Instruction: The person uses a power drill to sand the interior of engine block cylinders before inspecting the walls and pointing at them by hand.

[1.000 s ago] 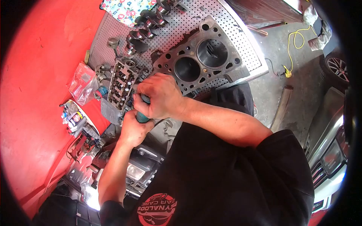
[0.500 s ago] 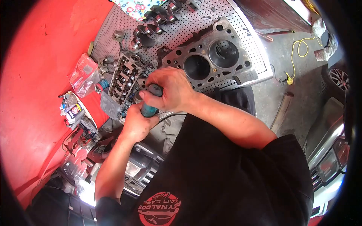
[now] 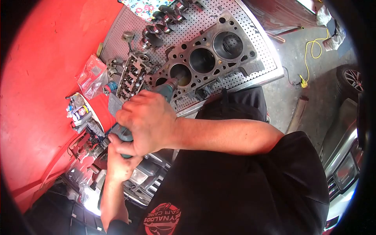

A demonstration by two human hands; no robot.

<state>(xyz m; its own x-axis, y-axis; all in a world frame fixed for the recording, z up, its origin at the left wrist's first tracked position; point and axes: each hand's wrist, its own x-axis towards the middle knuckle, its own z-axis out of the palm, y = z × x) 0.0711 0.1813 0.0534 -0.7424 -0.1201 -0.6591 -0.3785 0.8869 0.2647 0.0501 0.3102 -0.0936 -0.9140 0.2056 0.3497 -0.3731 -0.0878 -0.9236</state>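
Observation:
My right hand [image 3: 149, 121] is wrapped over the body of a teal power drill [image 3: 167, 90]. My left hand [image 3: 120, 162] sits lower, closed around the drill's rear end, partly covered by my right hand. The drill's front end points at one bore of an engine block [image 3: 213, 72]. Whatever is fitted in the chuck is hard to make out against that bore. Several round cylinder bores show along the block's top face. Just left of the drill lies a cylinder head [image 3: 132, 78] with its valve gear facing up.
The perforated metal bench [image 3: 265, 62] also carries a crankshaft [image 3: 164, 23] and a piston with rod [image 3: 128, 37]. Bottles [image 3: 80, 111] and a plastic bag [image 3: 92, 76] lie by the red wall. A yellow cord [image 3: 307, 58] runs over the floor; a car [image 3: 342, 172] stands at right.
Both hands and the drill have swung down and left in view, away from over the block. More of the bores and the drill's front end now show.

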